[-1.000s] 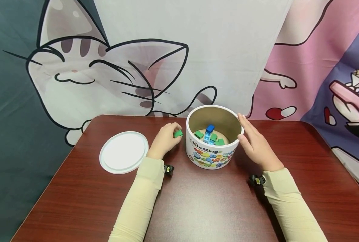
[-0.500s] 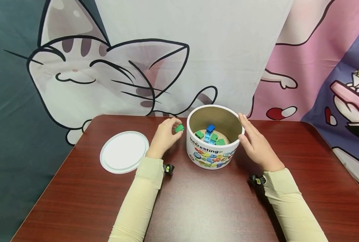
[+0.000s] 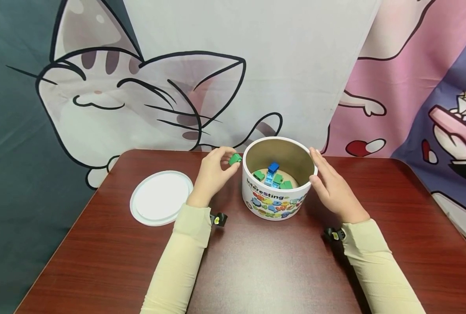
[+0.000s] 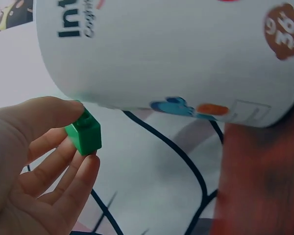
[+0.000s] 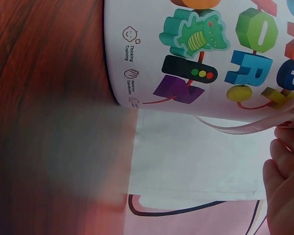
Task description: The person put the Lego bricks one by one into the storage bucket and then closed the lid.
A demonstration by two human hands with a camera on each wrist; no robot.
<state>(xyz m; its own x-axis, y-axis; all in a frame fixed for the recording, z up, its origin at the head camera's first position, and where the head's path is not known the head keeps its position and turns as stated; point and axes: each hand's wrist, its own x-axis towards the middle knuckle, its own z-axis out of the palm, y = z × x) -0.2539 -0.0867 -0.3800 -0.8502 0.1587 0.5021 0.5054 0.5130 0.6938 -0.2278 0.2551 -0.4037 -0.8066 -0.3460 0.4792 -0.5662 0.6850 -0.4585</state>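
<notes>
Between thumb and fingers, my left hand (image 3: pixel 213 176) pinches a green toy brick (image 3: pixel 235 159), held just left of the rim of a white round tub (image 3: pixel 276 206). In the left wrist view the green brick (image 4: pixel 88 133) shows close to the tub's printed wall (image 4: pixel 152 54). Inside the tub lie several green bricks (image 3: pixel 286 185) and blue bricks (image 3: pixel 273 167). My right hand (image 3: pixel 336 189) rests against the tub's right rim with its fingers fairly straight. In the right wrist view only part of that hand (image 5: pixel 289 181) is visible, by the tub's strap-like handle (image 5: pixel 240 129).
A round white lid (image 3: pixel 161 197) lies flat on the brown table (image 3: pixel 248 266), left of my left hand. Behind the table's far edge hangs a cloth backdrop (image 3: pixel 287 65) with cartoon drawings.
My left hand has risen a little from near the table, bringing the green brick up and slightly right toward the tub's rim. My right hand and the tub stay in place.
</notes>
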